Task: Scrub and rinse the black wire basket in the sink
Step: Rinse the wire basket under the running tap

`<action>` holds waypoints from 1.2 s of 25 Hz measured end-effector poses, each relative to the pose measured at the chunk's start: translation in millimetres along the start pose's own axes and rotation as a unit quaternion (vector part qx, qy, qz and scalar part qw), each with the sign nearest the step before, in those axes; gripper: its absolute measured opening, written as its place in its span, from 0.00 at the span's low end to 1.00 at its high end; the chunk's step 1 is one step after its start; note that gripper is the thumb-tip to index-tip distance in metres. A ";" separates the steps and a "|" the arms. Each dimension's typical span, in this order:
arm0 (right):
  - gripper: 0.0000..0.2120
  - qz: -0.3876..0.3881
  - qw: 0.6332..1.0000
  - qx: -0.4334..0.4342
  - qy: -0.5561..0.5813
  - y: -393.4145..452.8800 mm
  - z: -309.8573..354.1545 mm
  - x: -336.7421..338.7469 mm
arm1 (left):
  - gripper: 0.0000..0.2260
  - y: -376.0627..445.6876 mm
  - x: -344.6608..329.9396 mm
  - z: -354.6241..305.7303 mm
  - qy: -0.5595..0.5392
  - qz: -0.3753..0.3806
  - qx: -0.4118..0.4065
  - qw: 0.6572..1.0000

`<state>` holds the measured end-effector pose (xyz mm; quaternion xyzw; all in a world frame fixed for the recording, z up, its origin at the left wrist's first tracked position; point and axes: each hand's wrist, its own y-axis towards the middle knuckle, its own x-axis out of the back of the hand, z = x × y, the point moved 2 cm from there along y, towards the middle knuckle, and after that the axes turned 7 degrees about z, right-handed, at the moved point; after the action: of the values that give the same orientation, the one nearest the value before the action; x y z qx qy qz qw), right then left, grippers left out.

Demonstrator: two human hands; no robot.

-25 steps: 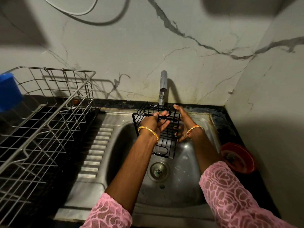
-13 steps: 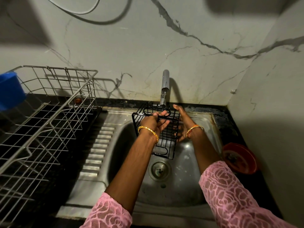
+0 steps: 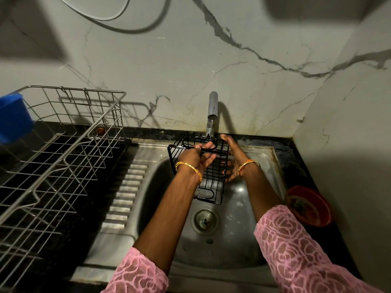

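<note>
She has the black wire basket (image 3: 208, 166) up over the sink (image 3: 239, 208), tipped on its side right under the tap (image 3: 212, 111), which stands at twelve o'clock from the drain (image 3: 204, 221). Her left hand (image 3: 195, 155) has its fingers curled round the basket's upper rim wire, gripping it, while the right hand (image 3: 232, 157) lies against the basket's three o'clock side with fingers fairly straight and spread, pressing or rubbing the wires; part of that hand sits behind the mesh, so I can't make out every finger. A thin stream seems to fall from the spout onto the far edge of the basket, though it is faint. I'd judge this to be the rinse-and-rub stage. To do it well she should keep the left grip firm on the rim and turn the basket slowly, so each face passes under the water in turn, and run the right fingers along the wires rather than across them, minding the corners and the looped feet where grime collects. Held low over the bowl, the splash would stay off the dark worktop (image 3: 300, 163), where a red bowl (image 3: 309, 208) sits at three o'clock. The steel dish rack (image 3: 63, 157) at nine o'clock, with a blue tub (image 3: 12, 119) on its far end, looks the natural place to drain afterwards.
</note>
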<state>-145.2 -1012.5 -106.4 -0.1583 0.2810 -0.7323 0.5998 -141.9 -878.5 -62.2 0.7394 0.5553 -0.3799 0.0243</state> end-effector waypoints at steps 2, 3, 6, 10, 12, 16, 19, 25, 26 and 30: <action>0.50 0.003 1.000 0.006 -0.001 1.4 0.3 0.0 | 0.13 0.4 0.8 -0.7 0.003 0.001 0.000 1.000; 0.52 0.001 1.000 0.007 0.000 2.4 0.0 0.1 | 0.13 0.6 1.0 -0.8 0.006 0.001 -0.002 1.000; 0.57 -0.004 1.000 -0.003 0.000 3.6 -0.8 -0.9 | 0.13 -1.4 0.8 -0.5 0.007 -0.005 -0.006 1.000; 0.52 0.000 1.000 -0.006 0.003 2.2 -0.8 -4.2 | 0.12 -4.4 2.0 0.0 0.003 -0.012 -0.008 1.000; 0.52 0.005 1.000 -0.007 0.000 1.4 -0.7 -6.2 | 0.12 -4.9 2.9 -0.9 0.000 -0.009 -0.009 1.000; 0.54 0.006 1.000 -0.001 -0.001 2.9 1.0 -9.3 | 0.12 -3.0 3.4 -4.2 -0.007 -0.009 -0.016 1.000; 0.57 0.007 1.000 -0.003 -0.003 5.0 2.9 -10.3 | 0.12 1.4 5.8 -4.1 -0.013 -0.010 -0.013 1.000; 0.55 0.003 1.000 -0.008 -0.012 9.8 5.0 -10.0 | 0.11 6.5 8.1 -5.7 -0.033 -0.013 -0.010 0.999; 0.55 0.002 1.000 -0.009 -0.012 10.5 5.1 -9.9 | 0.11 7.1 8.1 -5.6 -0.034 -0.014 -0.010 0.999; 0.53 0.001 1.000 -0.010 -0.015 10.8 6.6 -10.0 | 0.11 7.6 7.8 -6.5 -0.031 -0.015 -0.009 0.999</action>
<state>-130.6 -1005.6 -106.6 -0.1746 0.2794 -0.7262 0.6035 -131.4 -872.2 -65.1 0.7184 0.5688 -0.3982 0.0423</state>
